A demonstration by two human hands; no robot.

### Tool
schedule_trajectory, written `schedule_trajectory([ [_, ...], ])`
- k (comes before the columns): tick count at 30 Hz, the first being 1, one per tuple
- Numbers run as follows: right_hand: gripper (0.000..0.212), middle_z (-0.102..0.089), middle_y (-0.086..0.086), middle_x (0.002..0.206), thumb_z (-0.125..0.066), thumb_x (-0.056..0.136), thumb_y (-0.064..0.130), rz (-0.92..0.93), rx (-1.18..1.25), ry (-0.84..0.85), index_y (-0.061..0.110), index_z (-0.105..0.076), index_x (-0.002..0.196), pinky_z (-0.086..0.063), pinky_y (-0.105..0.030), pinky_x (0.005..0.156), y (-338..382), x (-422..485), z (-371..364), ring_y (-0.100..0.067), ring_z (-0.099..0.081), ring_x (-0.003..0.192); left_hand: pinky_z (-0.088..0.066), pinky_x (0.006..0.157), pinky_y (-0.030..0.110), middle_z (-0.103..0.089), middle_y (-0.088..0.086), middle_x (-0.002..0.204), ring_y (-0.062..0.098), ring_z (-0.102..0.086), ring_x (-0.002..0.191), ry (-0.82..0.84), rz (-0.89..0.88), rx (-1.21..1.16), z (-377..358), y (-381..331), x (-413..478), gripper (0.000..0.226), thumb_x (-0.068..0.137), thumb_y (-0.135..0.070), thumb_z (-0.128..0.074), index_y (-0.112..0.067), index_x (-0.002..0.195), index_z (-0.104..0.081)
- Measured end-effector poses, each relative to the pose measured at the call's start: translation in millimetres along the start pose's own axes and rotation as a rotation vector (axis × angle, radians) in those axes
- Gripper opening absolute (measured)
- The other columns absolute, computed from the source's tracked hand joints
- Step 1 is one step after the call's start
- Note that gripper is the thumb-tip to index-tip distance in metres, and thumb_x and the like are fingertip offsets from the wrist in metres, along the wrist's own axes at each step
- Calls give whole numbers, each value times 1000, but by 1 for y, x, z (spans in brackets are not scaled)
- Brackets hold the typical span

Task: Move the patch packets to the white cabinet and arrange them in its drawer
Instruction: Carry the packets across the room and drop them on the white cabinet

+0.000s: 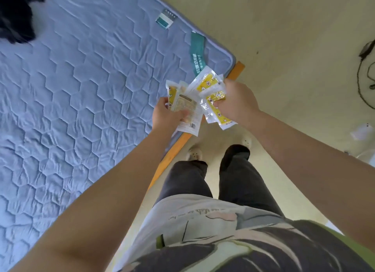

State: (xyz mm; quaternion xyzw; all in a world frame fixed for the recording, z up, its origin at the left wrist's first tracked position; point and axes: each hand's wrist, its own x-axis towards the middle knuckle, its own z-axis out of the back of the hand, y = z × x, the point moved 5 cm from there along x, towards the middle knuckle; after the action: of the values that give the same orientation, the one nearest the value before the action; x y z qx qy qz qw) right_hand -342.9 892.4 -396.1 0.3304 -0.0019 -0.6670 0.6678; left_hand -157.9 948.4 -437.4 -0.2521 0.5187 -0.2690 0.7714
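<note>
Patch packets (187, 111): held in two loose bundles, one in each hand, in the air over the bed's wooden edge (236, 68), off the quilted mattress (81, 89).
Left hand (168, 115): its grip is closed round one bundle, with the thumb lying across the face of a white printed packet. Packet ends stick out past the grip on the far side and toward the person.
Right hand (236, 101): its grip is closed round the yellow-and-clear packets (211, 84), which splay out of the grip toward the left hand.
Step in hand: the pick-up looks done, so I judge this is the start of the carry.
White cabinet: not in view, so the way to it cannot be told.
Next move: probably square the two bundles into one stack so nothing slips, then turn from the bed and walk. One hand must come free to pull the drawer open.
Long axis, left bundle: the front packet runs lengthwise from the far side of the grip back toward the person, slightly slanted, with its flat face up.
Long axis, right bundle: the packets share no single axis. They fan out, one corner pointing away from the person and another hanging below the grip.
</note>
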Motion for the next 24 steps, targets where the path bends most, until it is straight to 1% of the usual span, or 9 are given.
schedule_trajectory([
  [2, 25, -61, -10, 100, -64, 86, 23, 62, -49, 31, 11, -51, 103, -37, -31, 68, 17, 35, 11, -33, -57, 96, -43, 52, 14, -55, -12, 88, 1, -54, 67, -79, 33, -61, 7, -16, 15, 42, 79, -12, -75, -17, 114, -51],
  [5, 24, -61, -12, 98, -63, 85, 22, 167, -106, 60, 9, -50, 100, -36, -32, 65, 36, 84, 26, -34, -57, 94, -41, 52, 15, -55, -12, 87, 1, -53, 68, -182, 65, -136, 10, -37, 33, 41, 79, -12, -74, -16, 113, -52],
  [9, 22, -61, -14, 101, -64, 85, 22, 327, -168, 110, 12, -48, 95, -36, -32, 66, 54, 154, 52, -36, -56, 96, -42, 51, 17, -58, -5, 99, 4, -55, 68, -321, 112, -269, -4, -74, 62, 44, 80, -12, -73, -14, 118, -52],
  [13, 20, -61, -12, 98, -63, 84, 20, 502, -246, 175, 15, -44, 90, -35, -32, 65, 54, 233, 98, -34, -56, 90, -44, 50, 17, -59, -3, 97, 6, -57, 67, -469, 141, -413, -52, -129, 98, 41, 80, -8, -71, -12, 116, -52],
  [16, 19, -61, -11, 100, -61, 85, 18, 608, -316, 240, 16, -43, 90, -33, -31, 65, 48, 286, 147, -34, -56, 92, -46, 48, 14, -59, -5, 92, 5, -58, 67, -579, 191, -552, -97, -179, 116, 35, 80, -6, -71, -15, 107, -51],
  [19, 17, -62, -11, 100, -61, 85, 18, 674, -347, 295, 15, -45, 92, -35, -32, 66, 34, 336, 198, -35, -57, 93, -48, 54, 18, -62, 2, 99, 11, -60, 71, -649, 226, -671, -142, -229, 132, 35, 78, -4, -72, -13, 104, -51],
  [22, 17, -62, -10, 97, -61, 84, 18, 708, -355, 311, 13, -48, 93, -40, -33, 66, 23, 372, 240, -35, -58, 90, -45, 47, 14, -61, 4, 101, 10, -59, 70, -702, 255, -719, -167, -273, 139, 34, 79, -4, -71, -14, 104, -50],
  [24, 15, -62, -9, 95, -60, 83, 18, 711, -338, 318, 14, -48, 91, -42, -33, 66, 19, 393, 260, -34, -58, 88, -45, 45, 13, -62, 3, 105, 9, -61, 71, -710, 265, -711, -176, -298, 144, 37, 80, -5, -71, -12, 111, -51],
])
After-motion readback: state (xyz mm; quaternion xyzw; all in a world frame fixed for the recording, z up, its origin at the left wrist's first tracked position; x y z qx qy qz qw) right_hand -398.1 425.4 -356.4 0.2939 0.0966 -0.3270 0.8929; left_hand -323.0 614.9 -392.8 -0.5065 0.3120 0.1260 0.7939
